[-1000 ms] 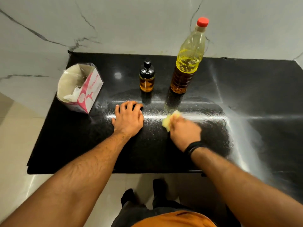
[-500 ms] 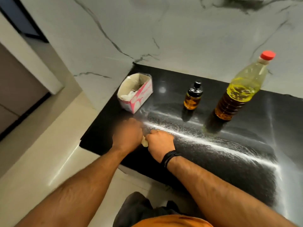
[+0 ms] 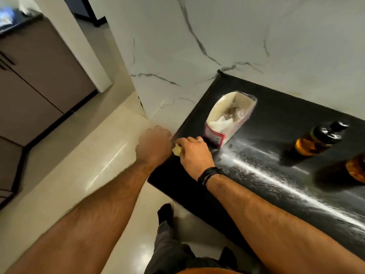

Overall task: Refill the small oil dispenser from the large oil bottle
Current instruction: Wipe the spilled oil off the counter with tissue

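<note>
Right now both hands meet at the left corner of the glossy black stone desk, mid-frame. The right hand is curled around a small pale yellow wad of cloth or tissue, pinching it at the desk's edge. The left hand sits just beside it, off the desk's rim, back turned to the camera; whether its fingers hold anything I cannot tell.

This looks like clean-up wiping, judged from the streaked sheen across the desk. To do it well, sweep the wad off the corner into the cupped left hand rather than onto the pale tiled floor, with firm, flat pressure.

The small amber glass oil dispenser with black pump top stands at the right of the frame, capped and well apart from the hands. The large oil bottle shows only as an amber base at the right edge.

An open pink-and-white tissue packet lies just beside the right hand, crowding that corner. Beyond the 2 bottles' side, the desk's lower right offers room.
</note>
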